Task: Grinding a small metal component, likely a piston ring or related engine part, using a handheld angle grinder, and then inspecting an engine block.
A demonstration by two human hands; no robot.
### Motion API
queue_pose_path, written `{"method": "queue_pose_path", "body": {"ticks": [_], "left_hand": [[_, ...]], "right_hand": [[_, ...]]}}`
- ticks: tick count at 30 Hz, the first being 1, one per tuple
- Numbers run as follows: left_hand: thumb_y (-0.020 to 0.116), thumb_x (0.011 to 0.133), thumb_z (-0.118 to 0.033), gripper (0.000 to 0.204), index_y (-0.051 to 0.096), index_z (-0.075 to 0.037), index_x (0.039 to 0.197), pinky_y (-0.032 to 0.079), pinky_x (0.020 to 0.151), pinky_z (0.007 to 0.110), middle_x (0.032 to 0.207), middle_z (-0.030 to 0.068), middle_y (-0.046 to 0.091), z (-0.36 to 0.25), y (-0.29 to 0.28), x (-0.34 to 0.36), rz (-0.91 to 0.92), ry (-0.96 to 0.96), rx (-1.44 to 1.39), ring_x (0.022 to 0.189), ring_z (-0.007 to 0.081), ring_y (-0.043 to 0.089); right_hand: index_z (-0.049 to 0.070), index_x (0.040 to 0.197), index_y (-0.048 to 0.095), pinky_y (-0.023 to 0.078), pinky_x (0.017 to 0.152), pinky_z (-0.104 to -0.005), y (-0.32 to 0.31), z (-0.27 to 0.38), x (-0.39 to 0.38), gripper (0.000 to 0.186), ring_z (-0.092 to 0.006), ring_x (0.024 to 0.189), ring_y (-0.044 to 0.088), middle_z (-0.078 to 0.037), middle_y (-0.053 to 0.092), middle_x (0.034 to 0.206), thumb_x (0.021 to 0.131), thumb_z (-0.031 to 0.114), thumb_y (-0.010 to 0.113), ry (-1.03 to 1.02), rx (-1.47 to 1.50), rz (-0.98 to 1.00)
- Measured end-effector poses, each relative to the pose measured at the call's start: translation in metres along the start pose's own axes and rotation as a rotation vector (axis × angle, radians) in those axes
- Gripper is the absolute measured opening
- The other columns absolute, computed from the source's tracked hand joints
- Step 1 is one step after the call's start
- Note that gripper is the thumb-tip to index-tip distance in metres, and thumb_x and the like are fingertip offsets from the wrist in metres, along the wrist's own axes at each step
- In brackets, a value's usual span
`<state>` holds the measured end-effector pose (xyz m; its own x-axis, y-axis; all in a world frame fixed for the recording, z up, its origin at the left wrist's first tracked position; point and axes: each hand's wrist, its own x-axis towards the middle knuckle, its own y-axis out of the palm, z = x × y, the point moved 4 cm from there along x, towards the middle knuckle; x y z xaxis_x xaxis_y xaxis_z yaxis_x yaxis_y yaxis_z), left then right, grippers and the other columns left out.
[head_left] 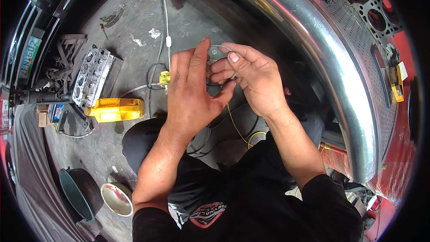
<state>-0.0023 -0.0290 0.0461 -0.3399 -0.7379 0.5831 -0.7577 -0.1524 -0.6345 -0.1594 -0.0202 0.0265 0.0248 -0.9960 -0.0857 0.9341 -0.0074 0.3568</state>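
Observation:
My two hands meet in front of me, above the floor, around a thin metal ring (218, 45) that looks like a piston ring. My right hand (257, 74) pinches it between thumb and curled fingers. On the other side, my left hand (188, 92) has its index fingertip against the ring's left part and its thumb reaching across to the right hand's side. Behind the fingers, a greyish surface shows through the ring; the rest of what lies there is hidden.
Left of my hands, an engine cylinder head (92, 76) lies by a yellow bottle (117, 110). A dark basin (78, 192) and a pale bowl (116, 198) sit lower left. A chrome bumper (354, 89) curves along the right, with a head gasket (376, 20) beyond. Cords cross the floor.

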Motion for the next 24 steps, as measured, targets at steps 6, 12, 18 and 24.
{"method": "queue_pose_path", "body": {"ticks": [6, 12, 18, 24], "left_hand": [[0.090, 0.071, -0.009, 0.089, 0.051, 0.002, 0.151, 0.056, 0.088, 0.046, 0.116, 0.0154, 0.062, -0.008, 0.010, 0.002, -0.012, 0.008, -0.010, 0.109, 0.0352, 0.060], [0.089, 0.071, -0.009, 0.087, 0.052, 0.001, 0.149, 0.057, 0.087, 0.045, 0.114, 0.0145, 0.062, -0.008, 0.016, 0.004, -0.012, 0.010, -0.011, 0.108, 0.0340, 0.061], [0.089, 0.071, -0.008, 0.085, 0.053, 0.001, 0.148, 0.057, 0.087, 0.045, 0.114, 0.0147, 0.062, -0.008, 0.017, 0.005, -0.016, 0.015, -0.008, 0.107, 0.0342, 0.062], [0.089, 0.071, -0.008, 0.086, 0.053, 0.002, 0.148, 0.057, 0.088, 0.046, 0.113, 0.0149, 0.062, -0.009, 0.016, 0.004, -0.010, 0.000, -0.006, 0.107, 0.0346, 0.062]], "right_hand": [[-0.006, 0.141, 0.064, 0.057, 0.081, -0.0330, -0.007, 0.005, -0.004, 0.039, -0.0250, 0.094, 0.079, -0.018, 0.079, 0.108, 0.114, 0.021, 0.060, 0.015, -0.008, -0.033], [-0.006, 0.140, 0.065, 0.058, 0.079, -0.0331, -0.014, 0.002, -0.002, 0.038, -0.0244, 0.093, 0.079, -0.017, 0.079, 0.106, 0.114, 0.021, 0.060, 0.030, 0.004, -0.030], [-0.006, 0.139, 0.066, 0.058, 0.078, -0.0329, -0.014, 0.003, -0.001, 0.038, -0.0240, 0.092, 0.079, -0.017, 0.079, 0.106, 0.114, 0.021, 0.059, 0.028, 0.003, -0.026], [-0.006, 0.138, 0.066, 0.058, 0.078, -0.0327, -0.014, 0.003, -0.002, 0.037, -0.0237, 0.092, 0.078, -0.017, 0.078, 0.105, 0.114, 0.022, 0.060, 0.024, 0.005, -0.023]]}}
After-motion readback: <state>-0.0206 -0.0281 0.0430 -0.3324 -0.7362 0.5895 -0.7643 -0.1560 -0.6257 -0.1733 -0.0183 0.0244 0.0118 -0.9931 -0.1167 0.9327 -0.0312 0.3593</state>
